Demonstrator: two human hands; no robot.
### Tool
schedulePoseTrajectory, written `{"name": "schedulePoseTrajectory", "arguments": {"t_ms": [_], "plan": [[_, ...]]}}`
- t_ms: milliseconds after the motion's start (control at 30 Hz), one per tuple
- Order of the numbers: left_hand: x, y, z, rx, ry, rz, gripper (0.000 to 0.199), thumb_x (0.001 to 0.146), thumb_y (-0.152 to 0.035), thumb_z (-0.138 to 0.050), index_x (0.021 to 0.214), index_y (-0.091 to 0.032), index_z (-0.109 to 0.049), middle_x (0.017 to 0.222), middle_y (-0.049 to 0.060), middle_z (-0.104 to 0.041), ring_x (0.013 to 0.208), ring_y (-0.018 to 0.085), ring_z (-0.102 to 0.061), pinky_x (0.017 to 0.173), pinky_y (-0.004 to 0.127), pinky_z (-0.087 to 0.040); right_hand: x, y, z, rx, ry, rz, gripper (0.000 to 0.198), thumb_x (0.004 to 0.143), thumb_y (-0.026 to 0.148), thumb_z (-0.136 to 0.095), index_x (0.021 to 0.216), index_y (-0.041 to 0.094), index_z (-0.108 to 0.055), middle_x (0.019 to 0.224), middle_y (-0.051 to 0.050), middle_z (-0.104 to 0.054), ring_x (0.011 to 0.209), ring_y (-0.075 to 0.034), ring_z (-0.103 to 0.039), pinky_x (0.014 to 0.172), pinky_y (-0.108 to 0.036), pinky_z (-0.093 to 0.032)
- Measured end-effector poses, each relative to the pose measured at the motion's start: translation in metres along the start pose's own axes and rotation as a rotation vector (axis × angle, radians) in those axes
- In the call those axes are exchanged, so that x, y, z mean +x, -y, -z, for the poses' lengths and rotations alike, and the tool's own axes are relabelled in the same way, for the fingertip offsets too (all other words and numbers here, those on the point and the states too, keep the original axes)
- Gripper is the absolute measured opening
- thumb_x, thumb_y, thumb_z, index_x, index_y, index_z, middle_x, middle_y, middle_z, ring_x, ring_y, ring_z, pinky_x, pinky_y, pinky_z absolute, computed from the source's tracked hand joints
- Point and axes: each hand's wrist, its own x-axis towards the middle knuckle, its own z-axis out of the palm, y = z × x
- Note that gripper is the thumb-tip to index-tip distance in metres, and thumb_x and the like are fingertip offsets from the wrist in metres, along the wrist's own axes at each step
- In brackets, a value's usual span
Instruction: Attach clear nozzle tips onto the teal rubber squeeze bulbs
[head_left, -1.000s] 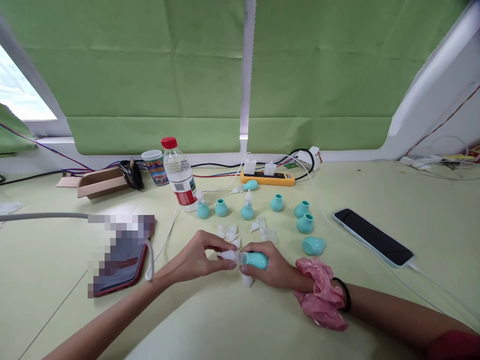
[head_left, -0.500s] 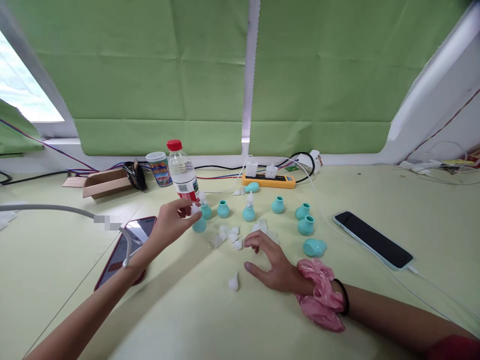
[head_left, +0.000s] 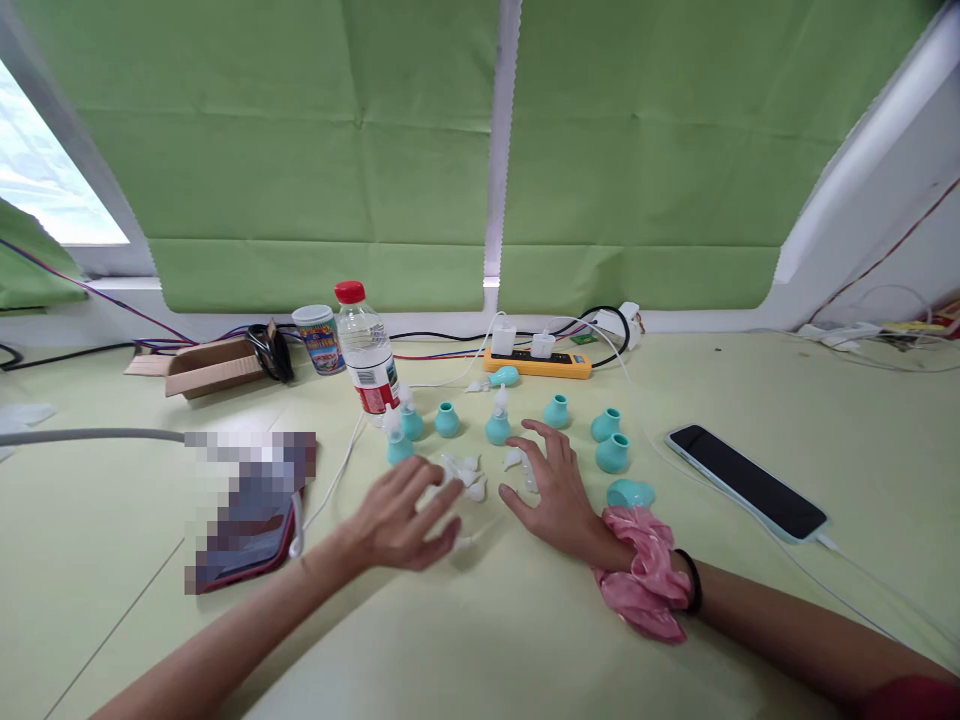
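My left hand (head_left: 405,515) hovers low over the table with fingers apart, holding nothing. A small white tip (head_left: 463,543) lies by its thumb, partly hidden. Just beyond its fingers is a loose pile of translucent white tips (head_left: 471,478). My right hand (head_left: 553,490), also open, reaches over a few clear pieces (head_left: 529,474); its fingers are spread. A teal bulb (head_left: 400,449) stands upright behind my left hand with a white tip in its neck. Two more, a teal bulb (head_left: 411,424) and another teal bulb (head_left: 497,430), carry tips too. A bare-necked teal bulb (head_left: 447,422) stands between them.
More open teal bulbs (head_left: 613,455) stand at right; one teal bulb (head_left: 628,494) lies on its side. A water bottle (head_left: 369,355), a patterned cup (head_left: 319,340), a cardboard box (head_left: 217,368) and a yellow power strip (head_left: 537,363) line the back. A phone (head_left: 746,480) with a cable lies right.
My left hand has let go of the white tip on the front-left bulb and moved right and toward me. My right hand has shifted slightly forward over the clear pieces.
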Motion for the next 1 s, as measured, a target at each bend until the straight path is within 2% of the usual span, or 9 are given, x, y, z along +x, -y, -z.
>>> {"name": "schedulePoseTrajectory", "arguments": {"t_ms": [67,133,200,267,467,567,733,833,1000], "plan": [[0.001,-0.020,-0.010,-0.078,0.159,0.024,0.043,0.072,-0.034,-0.050,0.111,-0.016,-0.045,0.105,0.014,-0.050,0.099,0.028,-0.045,0.078,0.041,-0.042,-0.002,-0.002,-0.004,-0.008,0.066,-0.037,0.042,0.068,0.028,-0.055,0.108,0.020,-0.044,0.120,-0.011,-0.034,0.109,-0.029,-0.032,0.085,-0.047,-0.033],[0.002,-0.033,-0.018,-0.129,0.251,0.195,0.053,0.073,-0.038,-0.048,0.120,-0.014,-0.037,0.122,0.017,-0.038,0.111,0.033,-0.033,0.086,0.049,-0.035,-0.005,-0.003,-0.008,0.017,0.150,-0.012,0.042,0.068,0.028,-0.055,0.107,0.019,-0.045,0.119,-0.011,-0.037,0.109,-0.028,-0.034,0.087,-0.047,-0.033],[0.002,-0.038,-0.023,-0.187,0.312,0.351,0.054,0.077,-0.037,-0.045,0.124,-0.014,-0.031,0.129,0.017,-0.029,0.115,0.032,-0.029,0.088,0.051,-0.033,-0.008,-0.002,-0.011,0.074,0.216,0.058,0.041,0.068,0.026,-0.054,0.108,0.018,-0.045,0.117,-0.011,-0.040,0.110,-0.026,-0.035,0.090,-0.045,-0.033],[0.000,-0.038,-0.026,-0.259,0.351,0.404,0.052,0.079,-0.033,-0.043,0.126,-0.016,-0.028,0.132,0.016,-0.025,0.116,0.031,-0.028,0.089,0.051,-0.033,-0.010,-0.001,-0.012,0.151,0.249,0.134,0.044,0.069,0.024,-0.054,0.111,0.017,-0.043,0.117,-0.010,-0.041,0.112,-0.024,-0.033,0.094,-0.042,-0.031],[-0.002,-0.032,-0.025,-0.500,0.330,0.356,0.039,0.082,-0.016,-0.035,0.121,-0.020,-0.032,0.125,0.010,-0.036,0.116,0.021,-0.032,0.093,0.039,-0.036,-0.010,-0.002,-0.013,0.319,0.271,0.165,0.047,0.071,0.022,-0.054,0.115,0.017,-0.039,0.126,-0.010,-0.034,0.117,-0.019,-0.031,0.096,-0.035,-0.033],[-0.003,-0.029,-0.027,-0.556,0.302,0.392,0.033,0.082,-0.012,-0.034,0.113,-0.021,-0.040,0.117,0.009,-0.042,0.109,0.018,-0.040,0.090,0.034,-0.039,-0.009,-0.005,-0.015,0.363,0.255,0.195,0.039,0.074,0.015,-0.050,0.112,0.019,-0.042,0.121,-0.008,-0.040,0.114,-0.017,-0.036,0.095,-0.033,-0.034],[-0.007,-0.027,-0.031,-0.510,0.245,0.449,0.024,0.079,-0.014,-0.040,0.101,-0.020,-0.048,0.105,0.009,-0.047,0.099,0.017,-0.045,0.083,0.031,-0.043,-0.008,-0.006,-0.017,0.380,0.155,0.180,0.027,0.073,0.011,-0.049,0.099,0.020,-0.050,0.105,-0.007,-0.045,0.103,-0.017,-0.044,0.087,-0.032,-0.040],[-0.007,-0.027,-0.032,-0.467,0.216,0.474,0.020,0.079,-0.016,-0.042,0.097,-0.020,-0.050,0.100,0.008,-0.048,0.093,0.017,-0.048,0.078,0.031,-0.044,-0.009,-0.005,-0.015,0.373,0.126,0.149,0.027,0.073,0.012,-0.049,0.098,0.018,-0.050,0.107,-0.009,-0.042,0.104,-0.017,-0.042,0.086,-0.032,-0.041],[-0.003,-0.028,-0.030,-0.397,0.221,0.461,0.019,0.079,-0.017,-0.043,0.096,-0.019,-0.051,0.099,0.009,-0.049,0.093,0.019,-0.047,0.077,0.034,-0.044,-0.007,-0.001,-0.011,0.280,0.285,0.311,0.042,0.073,0.021,-0.054,0.113,0.018,-0.043,0.118,-0.009,-0.041,0.111,-0.020,-0.036,0.094,-0.037,-0.034]]}}
